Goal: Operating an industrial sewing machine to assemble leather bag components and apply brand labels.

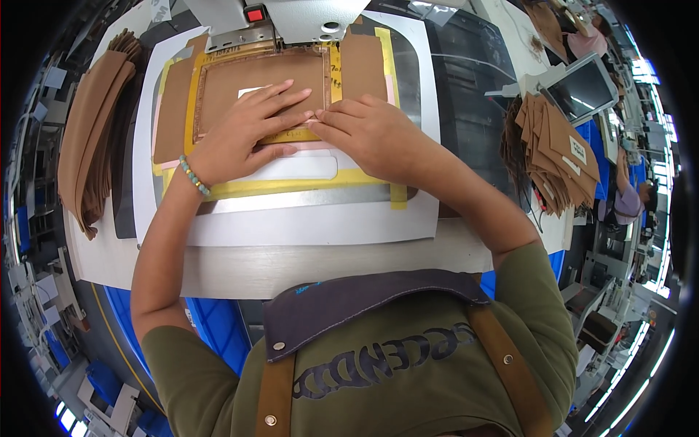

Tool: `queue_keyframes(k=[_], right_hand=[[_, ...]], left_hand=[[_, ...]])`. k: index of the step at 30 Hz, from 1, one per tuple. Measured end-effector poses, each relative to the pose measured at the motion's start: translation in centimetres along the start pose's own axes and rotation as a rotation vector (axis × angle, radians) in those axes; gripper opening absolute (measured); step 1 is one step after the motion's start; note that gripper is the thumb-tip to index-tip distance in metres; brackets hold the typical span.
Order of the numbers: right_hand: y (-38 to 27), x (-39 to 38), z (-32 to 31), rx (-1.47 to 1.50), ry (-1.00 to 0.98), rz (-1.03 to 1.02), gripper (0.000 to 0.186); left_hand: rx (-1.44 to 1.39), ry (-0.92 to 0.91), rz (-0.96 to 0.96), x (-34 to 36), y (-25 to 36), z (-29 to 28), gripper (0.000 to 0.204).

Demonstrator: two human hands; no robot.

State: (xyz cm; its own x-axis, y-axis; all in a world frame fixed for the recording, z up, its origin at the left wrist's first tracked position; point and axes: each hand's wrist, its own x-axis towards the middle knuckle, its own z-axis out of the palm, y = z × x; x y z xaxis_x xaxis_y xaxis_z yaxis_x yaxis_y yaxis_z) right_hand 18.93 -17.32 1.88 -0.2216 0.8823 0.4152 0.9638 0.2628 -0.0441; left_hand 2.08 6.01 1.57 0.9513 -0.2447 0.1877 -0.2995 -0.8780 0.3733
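My left hand (pixel 251 127) lies palm down with spread fingers on a brown panel (pixel 255 69) in a yellow-taped template frame (pixel 197 98). A white label is partly hidden beneath it. My right hand (pixel 357 131) rests on the frame's lower right, fingers extended toward the left and lightly bent, fingertips beside those of my left hand. The template sits on a white board (pixel 306 222), under the grey head (pixel 306 18) of a machine with a red switch.
Stacks of brown pieces lie left (pixel 91 138) and right (pixel 557 153). A small screen (pixel 579 87) stands at the back right. Blue bins (pixel 215 328) are below the table edge (pixel 328 269). Two other people (pixel 630 197) (pixel 586 40) are at the far right.
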Motion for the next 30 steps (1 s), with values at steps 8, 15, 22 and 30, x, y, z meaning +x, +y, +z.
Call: queue_keyframes(k=[8, 15, 22, 30], right_hand=[[0.3, -0.3, 0.1, -0.037, -0.022, 0.040, 0.039], [3.4, -2.9, -2.0, 0.015, 0.068, 0.293, 0.033], [4.8, -4.3, -2.1, 0.094, 0.253, 0.476, 0.021], [5.0, -4.5, -2.0, 0.156, 0.286, 0.500, 0.019]], left_hand=[[0.036, -0.037, -0.002, 0.8, -0.7, -0.5, 0.059], [0.055, -0.053, -0.046, 1.4, -1.3, -0.7, 0.054], [0.068, 0.005, -0.059, 2.8, -2.7, -0.3, 0.051], [0.028, 0.060, -0.132, 4.0, -4.0, -0.2, 0.050]])
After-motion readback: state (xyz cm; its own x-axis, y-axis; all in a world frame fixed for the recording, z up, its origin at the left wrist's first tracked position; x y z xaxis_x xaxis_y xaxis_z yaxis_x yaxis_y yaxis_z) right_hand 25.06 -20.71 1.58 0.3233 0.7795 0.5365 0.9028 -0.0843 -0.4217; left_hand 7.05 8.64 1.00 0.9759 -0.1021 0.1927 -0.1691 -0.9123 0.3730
